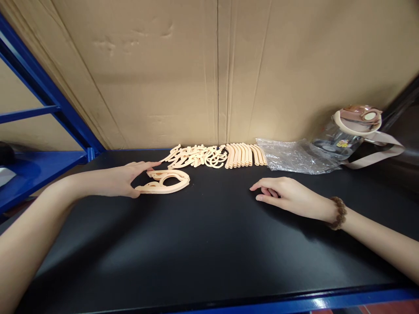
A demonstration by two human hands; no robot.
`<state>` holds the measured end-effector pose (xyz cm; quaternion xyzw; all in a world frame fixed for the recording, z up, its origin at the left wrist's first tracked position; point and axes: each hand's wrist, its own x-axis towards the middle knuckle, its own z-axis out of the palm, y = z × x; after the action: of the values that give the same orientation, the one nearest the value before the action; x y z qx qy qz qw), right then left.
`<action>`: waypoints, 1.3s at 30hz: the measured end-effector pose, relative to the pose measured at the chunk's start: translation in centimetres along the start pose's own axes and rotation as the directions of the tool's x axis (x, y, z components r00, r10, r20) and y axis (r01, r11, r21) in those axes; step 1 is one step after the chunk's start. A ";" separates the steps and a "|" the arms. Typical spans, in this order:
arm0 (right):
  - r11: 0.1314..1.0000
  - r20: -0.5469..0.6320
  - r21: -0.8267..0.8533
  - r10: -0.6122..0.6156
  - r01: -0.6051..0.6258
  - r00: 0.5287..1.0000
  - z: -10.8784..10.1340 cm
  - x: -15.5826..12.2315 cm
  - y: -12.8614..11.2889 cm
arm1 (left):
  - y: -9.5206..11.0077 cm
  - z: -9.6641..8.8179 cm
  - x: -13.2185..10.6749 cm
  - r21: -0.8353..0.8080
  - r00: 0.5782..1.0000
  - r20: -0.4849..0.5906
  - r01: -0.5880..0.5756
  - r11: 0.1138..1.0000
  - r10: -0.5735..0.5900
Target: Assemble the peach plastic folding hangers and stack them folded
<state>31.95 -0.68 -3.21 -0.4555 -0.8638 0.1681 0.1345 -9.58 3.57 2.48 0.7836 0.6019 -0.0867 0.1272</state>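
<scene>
My left hand [119, 179] is at the left end of a small stack of beige plastic folding hangers [178, 188] lying on the black table. Its thumb touches the stack's near end and its fingers stretch past the far end, spread apart. One fingertip reaches toward a loose heap of beige curved hook pieces [196, 156]. Beside that heap, beige hanger arms [242, 155] lie in a neat row. My right hand [283, 193] is over the table to the right, holding nothing, index finger and thumb apart and the other fingers curled.
A crumpled clear plastic bag [294, 155] lies right of the row. Behind it a clear bottle [347, 131] with a brown lid and a strap leans to the right. Cardboard [157, 74] stands along the back. A blue metal frame [70, 117] is at the left.
</scene>
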 end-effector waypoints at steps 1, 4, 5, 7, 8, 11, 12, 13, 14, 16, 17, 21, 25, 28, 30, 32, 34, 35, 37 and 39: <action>1.000 0.001 0.000 0.001 -0.001 1.000 0.0 0.0 0.0 | 0.0 0.0 0.0 -0.007 1.000 -0.002 -0.003 1.000 0.003; 1.000 0.006 0.001 0.006 -0.006 1.000 0.0 0.0 0.0 | 0.3 -0.1 -0.1 -0.036 1.000 -0.006 -0.013 0.999 0.013; 1.000 0.006 0.001 0.007 -0.007 1.000 0.0 0.0 0.0 | 0.4 -0.1 -0.2 -0.047 1.000 -0.004 -0.018 0.999 0.018; 1.000 0.008 0.002 0.007 -0.007 1.000 0.0 0.1 -0.1 | 0.6 -0.2 -0.2 -0.061 1.000 0.000 -0.027 0.998 0.027; 1.000 0.008 0.002 0.008 -0.008 1.000 0.0 0.1 -0.1 | 0.6 -0.2 -0.2 -0.064 1.000 0.001 -0.031 0.997 0.032; 1.000 0.007 -0.001 0.009 -0.009 1.000 0.0 0.1 -0.1 | 0.4 -0.2 -0.2 -0.061 0.999 -0.001 -0.042 0.997 0.042; 1.000 0.006 -0.002 0.008 -0.008 1.000 0.0 0.1 0.0 | 0.3 -0.2 -0.1 -0.062 0.999 0.002 -0.039 0.997 0.040; 1.000 0.006 -0.003 0.007 -0.007 1.000 0.0 0.1 0.0 | 0.2 -0.2 -0.1 -0.064 0.999 0.006 -0.036 0.997 0.037; 1.000 0.006 -0.004 0.005 -0.005 1.000 0.0 0.1 0.0 | 0.1 -0.2 -0.1 -0.067 0.999 0.010 -0.035 0.997 0.036; 1.000 0.007 -0.006 0.004 -0.004 1.000 0.0 0.0 0.0 | 0.0 -0.2 -0.1 -0.075 0.999 0.014 -0.035 0.997 0.036; 1.000 0.008 -0.007 0.004 -0.004 1.000 0.0 0.0 0.0 | 0.0 -0.2 -0.1 -0.078 0.999 0.014 -0.036 0.996 0.038; 1.000 0.014 -0.011 0.007 -0.006 1.000 -0.1 -0.2 -0.1 | -0.1 -0.2 -0.1 -0.073 0.999 0.022 -0.036 0.997 0.037; 1.000 0.017 -0.015 0.001 -0.001 1.000 -0.2 -0.1 -0.2 | -0.2 -0.2 0.0 -0.070 0.999 0.029 -0.021 0.997 0.023; 1.000 0.021 -0.014 0.000 0.000 1.000 -0.2 -0.1 -0.2 | 0.0 -0.3 -0.1 -0.055 1.000 0.017 -0.022 0.998 0.023; 1.000 0.019 -0.018 0.000 0.000 1.000 -0.2 -0.1 -0.1 | 0.3 -0.4 -0.2 -0.053 0.999 0.014 -0.044 0.998 0.044; 1.000 0.016 -0.020 -0.001 0.002 1.000 -0.2 -0.1 -0.1 | 0.8 -0.6 -0.5 -0.065 0.998 0.014 -0.053 0.996 0.054; 1.000 0.015 -0.019 -0.004 0.005 1.000 -0.2 -0.1 -0.2 | 1.4 -0.6 -0.6 -0.091 0.999 -0.014 -0.041 0.995 0.040; 1.000 0.016 -0.019 -0.006 0.006 1.000 -0.2 -0.1 -0.2 | 1.7 -0.6 -0.6 -0.107 0.998 -0.047 -0.041 0.993 0.036; 1.000 0.015 -0.020 -0.009 0.009 1.000 -0.3 -0.1 -0.3 | 2.5 -0.3 -0.2 -0.132 0.984 -0.166 -0.083 0.988 0.061; 1.000 0.010 -0.024 -0.009 0.009 1.000 -0.3 -0.1 -0.4 | 3.3 -0.1 0.6 -0.119 0.935 -0.329 -0.180 0.976 0.132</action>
<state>31.81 -0.93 -2.74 -0.4523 -0.8686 0.1593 0.1252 -6.28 3.36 2.71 0.8211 0.5550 0.0961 0.0923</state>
